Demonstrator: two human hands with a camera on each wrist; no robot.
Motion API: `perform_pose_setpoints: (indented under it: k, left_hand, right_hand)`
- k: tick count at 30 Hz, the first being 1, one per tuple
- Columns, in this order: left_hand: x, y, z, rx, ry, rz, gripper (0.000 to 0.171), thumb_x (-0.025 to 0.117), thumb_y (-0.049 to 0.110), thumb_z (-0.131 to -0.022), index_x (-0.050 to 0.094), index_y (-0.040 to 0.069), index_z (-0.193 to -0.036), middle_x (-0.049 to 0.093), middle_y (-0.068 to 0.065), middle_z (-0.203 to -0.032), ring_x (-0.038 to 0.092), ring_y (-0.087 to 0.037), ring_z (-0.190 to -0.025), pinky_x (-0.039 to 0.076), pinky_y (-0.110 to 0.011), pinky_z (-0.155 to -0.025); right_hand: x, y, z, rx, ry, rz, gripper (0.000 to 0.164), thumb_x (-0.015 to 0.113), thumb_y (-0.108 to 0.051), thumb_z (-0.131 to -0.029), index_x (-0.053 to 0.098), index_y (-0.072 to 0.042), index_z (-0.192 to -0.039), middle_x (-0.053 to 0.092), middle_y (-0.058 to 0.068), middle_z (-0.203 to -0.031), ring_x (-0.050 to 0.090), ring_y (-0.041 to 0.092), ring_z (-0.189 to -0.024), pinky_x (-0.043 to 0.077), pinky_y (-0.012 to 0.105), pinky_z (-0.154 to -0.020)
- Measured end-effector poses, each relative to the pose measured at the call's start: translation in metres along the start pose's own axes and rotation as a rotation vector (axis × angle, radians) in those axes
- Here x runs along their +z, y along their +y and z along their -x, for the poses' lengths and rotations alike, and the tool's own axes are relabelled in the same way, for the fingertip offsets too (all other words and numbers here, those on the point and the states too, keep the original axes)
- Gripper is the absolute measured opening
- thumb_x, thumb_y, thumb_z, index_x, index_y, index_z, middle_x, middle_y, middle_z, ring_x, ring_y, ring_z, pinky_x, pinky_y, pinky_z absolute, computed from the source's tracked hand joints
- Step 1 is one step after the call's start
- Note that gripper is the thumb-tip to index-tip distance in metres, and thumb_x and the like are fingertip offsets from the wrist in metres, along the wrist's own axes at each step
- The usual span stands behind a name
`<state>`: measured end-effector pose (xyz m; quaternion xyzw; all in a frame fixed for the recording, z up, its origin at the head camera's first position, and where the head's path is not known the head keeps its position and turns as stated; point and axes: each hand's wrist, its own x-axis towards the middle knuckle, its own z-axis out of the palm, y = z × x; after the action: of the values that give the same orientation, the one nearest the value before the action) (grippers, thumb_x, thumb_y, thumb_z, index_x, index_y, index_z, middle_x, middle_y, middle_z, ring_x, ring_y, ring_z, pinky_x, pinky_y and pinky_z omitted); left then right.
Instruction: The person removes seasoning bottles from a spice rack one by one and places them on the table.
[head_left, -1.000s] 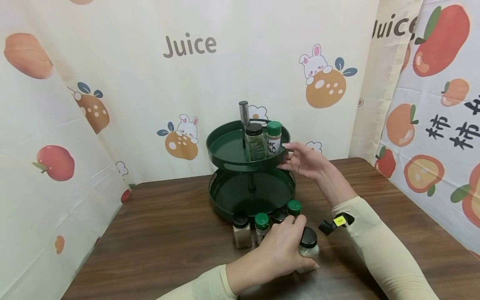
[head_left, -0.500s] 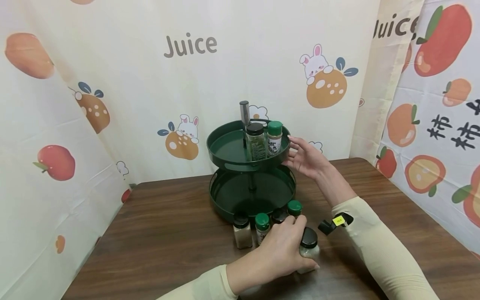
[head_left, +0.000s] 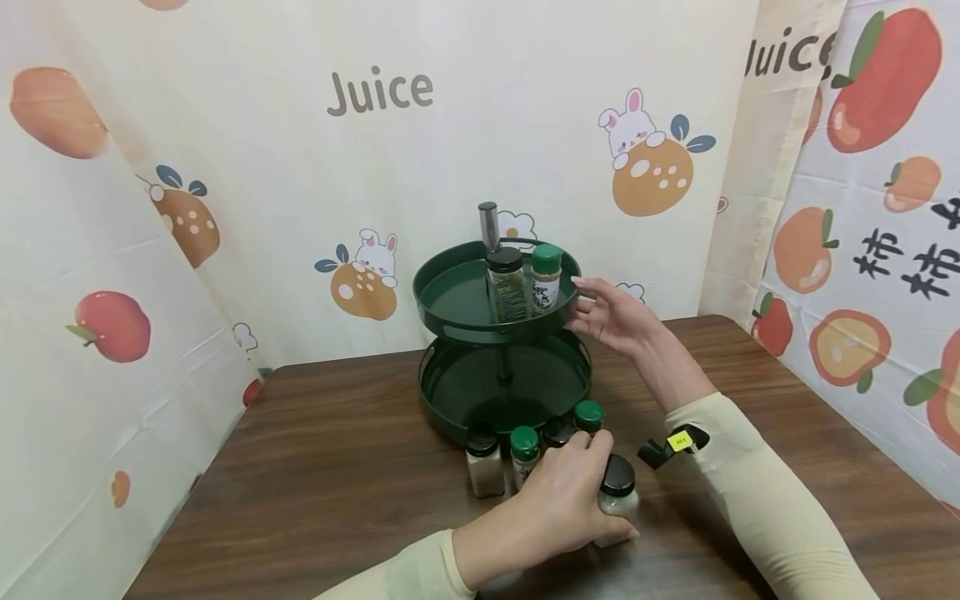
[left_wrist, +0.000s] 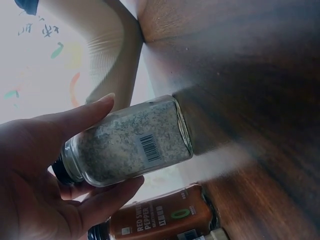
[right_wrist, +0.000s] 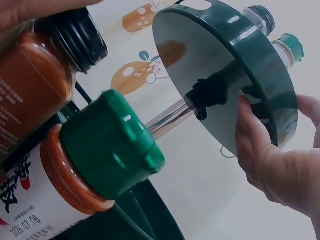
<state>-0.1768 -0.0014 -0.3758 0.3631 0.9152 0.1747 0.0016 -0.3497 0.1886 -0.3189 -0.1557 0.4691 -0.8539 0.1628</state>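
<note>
My left hand grips a black-capped glass spice jar between thumb and fingers. In the left wrist view this jar has grey-white speckled contents and a barcode; its base is close to the table, contact unclear. At the two-tier dark green turntable rack, my right hand pinches the right rim of the upper tray. Its fingers lie against the tray's underside in the right wrist view. On that tray stand a black-capped jar of green flakes and a green-capped bottle.
Before the lower tray stand a black-capped jar, a green-capped bottle, a red sweet pepper jar and another green-capped bottle. A chrome post rises from the rack. Printed curtains surround the wooden table.
My right hand's upper fingertips have shifted along the upper tray's rim. The jar and bottle up there have moved slightly left with a small turn. My left hand holds still.
</note>
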Motion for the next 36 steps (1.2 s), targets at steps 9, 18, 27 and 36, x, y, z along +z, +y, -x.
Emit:
perform_pose_setpoints:
  k: [9,18,27,36]
  left_hand:
    - [0.0,0.0,0.0,0.002,-0.003,0.001,0.069,0.093,0.055,-0.076,0.053,0.017,-0.117,0.061,0.002,-0.103,0.063,-0.009,-0.075,0.051,-0.018,-0.062]
    - [-0.001,0.002,0.002,-0.042,-0.007,0.025,0.074,0.087,0.059,-0.082,0.055,0.011,-0.127,0.063,0.003,-0.106,0.065,-0.008,-0.08,0.053,-0.02,-0.065]
    - [-0.015,0.005,0.009,-0.019,0.001,0.062,0.059,0.08,0.053,-0.091,0.057,0.012,-0.126,0.062,0.004,-0.106,0.062,-0.007,-0.077,0.051,-0.019,-0.063]
    - [-0.045,0.003,0.019,0.076,0.077,0.172,0.041,0.078,0.042,-0.097,0.061,0.013,-0.12,0.058,0.007,-0.097,0.051,0.002,-0.068,0.046,-0.015,-0.063]
  right_hand:
    - [0.002,0.0,0.001,0.008,-0.017,0.025,0.052,0.052,-0.019,-0.112,0.027,-0.004,-0.155,0.054,0.013,-0.12,0.065,0.019,-0.095,0.061,0.034,-0.084]
    - [0.002,0.0,0.0,0.009,-0.042,0.022,0.038,0.051,-0.018,-0.112,0.039,-0.008,-0.147,0.059,0.011,-0.12,0.067,0.02,-0.097,0.061,0.035,-0.088]
    - [0.004,0.0,0.0,0.018,-0.035,0.005,0.038,0.053,-0.017,-0.112,0.038,-0.011,-0.146,0.063,0.011,-0.114,0.069,0.02,-0.095,0.062,0.035,-0.085]
    - [0.003,0.0,0.0,0.022,-0.009,0.019,0.051,0.054,-0.019,-0.112,0.029,-0.012,-0.155,0.06,0.012,-0.118,0.069,0.021,-0.094,0.062,0.033,-0.085]
